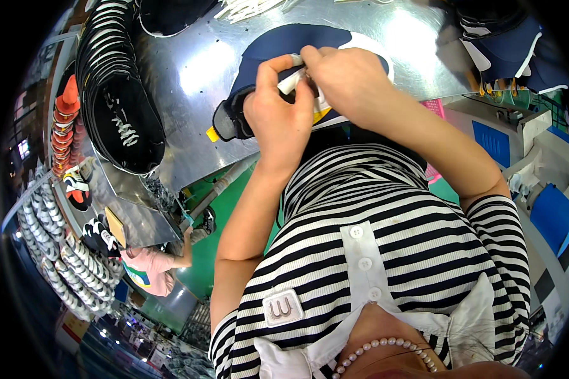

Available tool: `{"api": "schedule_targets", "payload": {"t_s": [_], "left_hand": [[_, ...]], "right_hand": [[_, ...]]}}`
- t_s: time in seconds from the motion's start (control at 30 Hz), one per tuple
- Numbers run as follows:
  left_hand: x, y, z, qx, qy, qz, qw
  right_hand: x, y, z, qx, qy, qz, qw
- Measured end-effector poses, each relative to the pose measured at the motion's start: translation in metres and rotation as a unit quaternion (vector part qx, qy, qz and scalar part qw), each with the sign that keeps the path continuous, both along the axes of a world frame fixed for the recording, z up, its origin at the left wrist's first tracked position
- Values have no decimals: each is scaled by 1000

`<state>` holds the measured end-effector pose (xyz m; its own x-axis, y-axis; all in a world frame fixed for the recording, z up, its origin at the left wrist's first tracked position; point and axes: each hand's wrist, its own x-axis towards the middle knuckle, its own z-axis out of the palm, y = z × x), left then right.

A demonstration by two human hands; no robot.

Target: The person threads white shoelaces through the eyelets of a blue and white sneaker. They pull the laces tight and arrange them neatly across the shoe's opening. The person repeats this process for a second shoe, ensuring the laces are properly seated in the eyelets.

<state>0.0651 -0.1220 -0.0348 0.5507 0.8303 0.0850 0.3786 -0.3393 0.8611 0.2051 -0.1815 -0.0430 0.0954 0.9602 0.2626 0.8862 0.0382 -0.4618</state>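
Observation:
A navy and white shoe upper (278,45) lies on the metal table in front of me, with a dark padded collar (229,120) and a small yellow tab (212,134) at its near left end. My left hand (275,117) rests over the collar side, thumb and forefinger curled round a white strip (291,82). Bent over the upper's middle, my right hand (348,79) brings its fingertips together against the left forefinger. A white wrap shows near that meeting point. Exactly what the right fingertips pinch is hidden.
A long row of nested black shoe uppers (123,120) stands at the left of the table (196,120). White laces (250,7) lie at the far edge. More navy uppers (502,54) are piled far right. At lower left, a person in pink (150,268) is beside another bench.

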Motion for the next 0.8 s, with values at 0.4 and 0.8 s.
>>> {"api": "schedule_targets", "payload": {"t_s": [0.4, 0.8], "left_hand": [[11, 11, -7, 9, -15, 28, 999], [2, 26, 33, -376, -92, -59, 920]], "right_hand": [[19, -18, -11, 66, 262, -135, 953], [31, -21, -10, 118, 187, 34, 975]]}}
